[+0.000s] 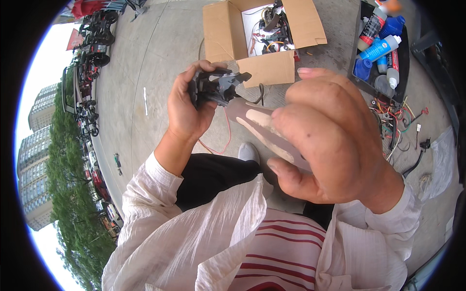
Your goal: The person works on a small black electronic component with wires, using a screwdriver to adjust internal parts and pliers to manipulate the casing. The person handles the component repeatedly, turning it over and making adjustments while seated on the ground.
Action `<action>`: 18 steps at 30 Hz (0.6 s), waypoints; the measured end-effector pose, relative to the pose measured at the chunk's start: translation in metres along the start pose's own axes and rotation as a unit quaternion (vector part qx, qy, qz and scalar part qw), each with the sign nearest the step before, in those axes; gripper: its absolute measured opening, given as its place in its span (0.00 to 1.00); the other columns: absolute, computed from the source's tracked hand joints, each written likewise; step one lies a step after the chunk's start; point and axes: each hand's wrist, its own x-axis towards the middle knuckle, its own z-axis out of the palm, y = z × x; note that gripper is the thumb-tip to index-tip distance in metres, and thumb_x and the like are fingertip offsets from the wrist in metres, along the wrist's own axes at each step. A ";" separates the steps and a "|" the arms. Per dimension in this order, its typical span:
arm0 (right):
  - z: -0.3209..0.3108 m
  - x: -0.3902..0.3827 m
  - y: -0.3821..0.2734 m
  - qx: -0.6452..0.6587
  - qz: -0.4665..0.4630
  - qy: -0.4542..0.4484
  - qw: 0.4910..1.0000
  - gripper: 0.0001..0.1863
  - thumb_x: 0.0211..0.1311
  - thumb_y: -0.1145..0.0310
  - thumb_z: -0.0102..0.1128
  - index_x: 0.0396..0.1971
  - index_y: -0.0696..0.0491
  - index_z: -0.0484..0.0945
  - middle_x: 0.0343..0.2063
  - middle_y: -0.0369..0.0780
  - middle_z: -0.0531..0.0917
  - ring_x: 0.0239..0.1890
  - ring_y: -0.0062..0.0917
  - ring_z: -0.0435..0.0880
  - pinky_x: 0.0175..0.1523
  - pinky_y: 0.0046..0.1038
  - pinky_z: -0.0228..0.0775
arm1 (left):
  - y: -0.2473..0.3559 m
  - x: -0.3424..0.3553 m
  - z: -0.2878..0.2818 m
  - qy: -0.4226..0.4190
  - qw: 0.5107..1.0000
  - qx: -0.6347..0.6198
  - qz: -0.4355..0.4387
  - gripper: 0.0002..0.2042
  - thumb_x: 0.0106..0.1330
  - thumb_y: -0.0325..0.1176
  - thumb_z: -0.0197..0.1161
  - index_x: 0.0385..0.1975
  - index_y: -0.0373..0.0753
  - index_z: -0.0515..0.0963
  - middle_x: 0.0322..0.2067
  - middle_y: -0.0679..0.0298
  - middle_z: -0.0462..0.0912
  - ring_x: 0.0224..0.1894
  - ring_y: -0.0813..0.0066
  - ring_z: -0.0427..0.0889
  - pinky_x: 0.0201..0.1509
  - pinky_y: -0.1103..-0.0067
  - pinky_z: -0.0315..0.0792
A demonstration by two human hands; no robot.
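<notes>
My left hand point(187, 97) is wrapped round a black plastic part point(209, 86) with an open, hollow middle, held up in front of me. A dark cable and a thin red wire hang near it; where they join is hidden. Closed on pliers point(257, 121) with brown and cream grips is my right hand point(335, 140), its fingers curled over the handles. The pliers point up and left, their front end against the black part. Their jaws cannot be told apart clearly from the part.
An open cardboard box point(221, 29) with wires and small parts stands ahead on the concrete. To its right, a black crate point(357, 82) holds bottles and sprays. Loose coloured wires point(395, 119) lie below that crate. Parked motorcycles point(97, 48) line the left.
</notes>
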 end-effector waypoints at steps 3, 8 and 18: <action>-0.018 -0.004 -0.018 -0.005 0.064 -0.086 0.994 0.22 0.48 0.67 0.71 0.43 0.55 0.74 0.32 0.42 0.77 0.32 0.34 0.77 0.46 0.42 0.77 | 0.001 0.002 -0.010 -0.026 1.000 0.001 0.000 0.15 0.72 0.42 0.43 0.40 0.37 0.72 0.50 0.48 0.76 0.49 0.56 0.78 0.55 0.63 0.74; 0.007 -0.005 -0.008 -0.022 -0.033 0.042 0.998 0.18 0.53 0.64 0.68 0.41 0.54 0.73 0.33 0.42 0.76 0.32 0.33 0.76 0.42 0.43 0.76 | 0.002 0.003 -0.011 -0.038 0.998 0.029 0.047 0.16 0.72 0.44 0.44 0.41 0.37 0.71 0.51 0.48 0.74 0.48 0.55 0.79 0.54 0.63 0.75; -0.004 -0.004 -0.017 -0.060 -0.043 -0.011 0.997 0.17 0.56 0.61 0.66 0.41 0.51 0.72 0.32 0.38 0.74 0.31 0.31 0.72 0.41 0.41 0.73 | 0.003 0.006 -0.017 -0.052 0.993 0.033 0.100 0.16 0.72 0.44 0.44 0.42 0.37 0.72 0.51 0.48 0.73 0.49 0.55 0.79 0.54 0.64 0.75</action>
